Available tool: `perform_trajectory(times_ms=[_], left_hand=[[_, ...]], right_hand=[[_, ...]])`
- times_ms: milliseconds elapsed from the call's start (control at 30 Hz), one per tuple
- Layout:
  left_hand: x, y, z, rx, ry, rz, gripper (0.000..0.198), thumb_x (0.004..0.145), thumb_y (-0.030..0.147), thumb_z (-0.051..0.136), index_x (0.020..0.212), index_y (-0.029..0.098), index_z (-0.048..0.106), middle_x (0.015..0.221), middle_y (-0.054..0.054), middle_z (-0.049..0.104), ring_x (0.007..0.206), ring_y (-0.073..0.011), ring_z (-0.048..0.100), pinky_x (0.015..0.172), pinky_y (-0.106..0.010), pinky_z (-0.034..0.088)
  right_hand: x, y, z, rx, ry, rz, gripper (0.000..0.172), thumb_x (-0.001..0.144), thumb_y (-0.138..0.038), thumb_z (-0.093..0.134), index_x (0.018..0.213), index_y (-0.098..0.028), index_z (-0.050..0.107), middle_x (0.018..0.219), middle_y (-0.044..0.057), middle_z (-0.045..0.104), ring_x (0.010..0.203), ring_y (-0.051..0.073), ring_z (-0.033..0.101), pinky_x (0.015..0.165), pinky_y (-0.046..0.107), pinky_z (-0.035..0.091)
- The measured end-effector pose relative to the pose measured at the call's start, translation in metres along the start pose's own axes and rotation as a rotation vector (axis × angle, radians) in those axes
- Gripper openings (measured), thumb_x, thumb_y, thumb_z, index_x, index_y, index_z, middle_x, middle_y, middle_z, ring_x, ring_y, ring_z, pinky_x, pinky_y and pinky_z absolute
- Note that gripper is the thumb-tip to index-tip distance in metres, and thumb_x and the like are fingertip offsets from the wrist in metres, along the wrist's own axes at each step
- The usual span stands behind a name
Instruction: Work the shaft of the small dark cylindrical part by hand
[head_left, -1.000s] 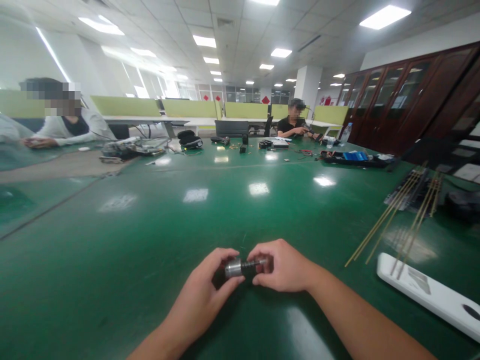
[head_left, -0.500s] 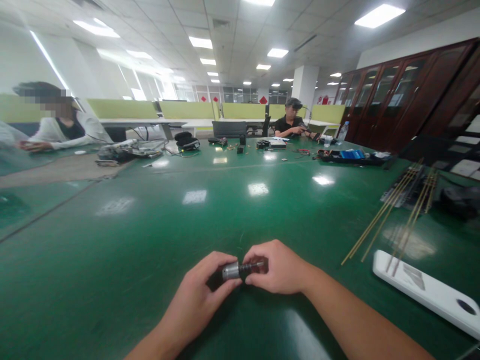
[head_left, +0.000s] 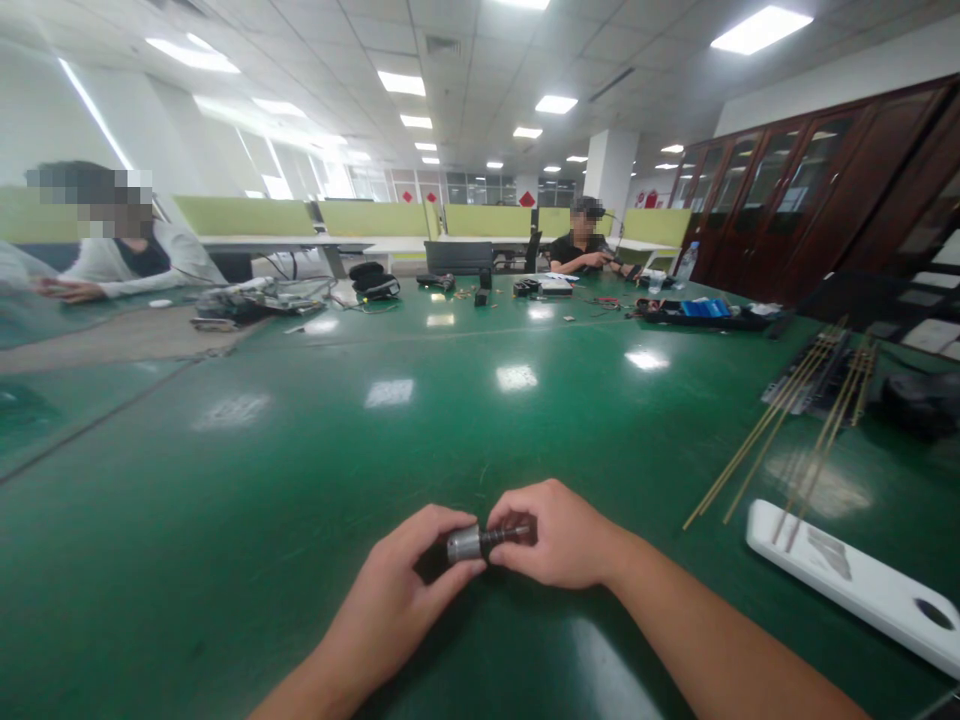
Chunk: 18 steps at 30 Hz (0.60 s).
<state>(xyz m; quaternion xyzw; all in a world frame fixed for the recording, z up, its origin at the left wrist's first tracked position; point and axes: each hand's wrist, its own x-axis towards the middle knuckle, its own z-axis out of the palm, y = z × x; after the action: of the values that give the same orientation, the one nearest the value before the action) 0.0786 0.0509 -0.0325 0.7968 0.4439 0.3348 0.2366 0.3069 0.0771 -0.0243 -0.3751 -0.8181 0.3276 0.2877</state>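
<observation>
Between both hands, low over the green table (head_left: 360,455), is a small silver metal cylinder (head_left: 465,543) with a dark, ridged shaft-like end (head_left: 495,540) on its right. It lies roughly level. My left hand (head_left: 397,585) is closed on the silver body, thumb below and fingers above. From the right, my right hand (head_left: 562,535) pinches around the dark end, and its fingers partly cover it. Whether the silver and dark pieces are joined as one part, I cannot tell.
To the right lie long thin brass-coloured rods (head_left: 765,430), their near ends over a white oblong device (head_left: 862,590). A black tray with blue items (head_left: 705,310), a plastic bottle (head_left: 686,265) and a black case (head_left: 375,282) stand farther back. Two people sit across the table.
The silver cylinder and my left fingertips have shifted very slightly to the right. Both hands keep their hold, and the right hand looks almost still.
</observation>
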Motion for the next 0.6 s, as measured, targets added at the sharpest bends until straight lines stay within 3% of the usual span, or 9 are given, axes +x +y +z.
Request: perform_trajectory(times_ms=[600], left_hand=[[0.0015, 0.0, -0.0006, 0.021, 0.003, 0.035, 0.021, 0.091, 0.034, 0.064, 0.11, 0.027, 0.063, 0.104, -0.002, 0.065, 0.095, -0.0175, 0.062, 0.084, -0.027, 0.05]], right_hand=[[0.0009, -0.0032, 0.0019, -0.085, -0.024, -0.063, 0.017, 0.082, -0.027, 0.065, 0.094, -0.019, 0.074, 0.074, 0.0, 0.068, 0.064, 0.012, 0.058, 0.06, 0.021, 0.041]])
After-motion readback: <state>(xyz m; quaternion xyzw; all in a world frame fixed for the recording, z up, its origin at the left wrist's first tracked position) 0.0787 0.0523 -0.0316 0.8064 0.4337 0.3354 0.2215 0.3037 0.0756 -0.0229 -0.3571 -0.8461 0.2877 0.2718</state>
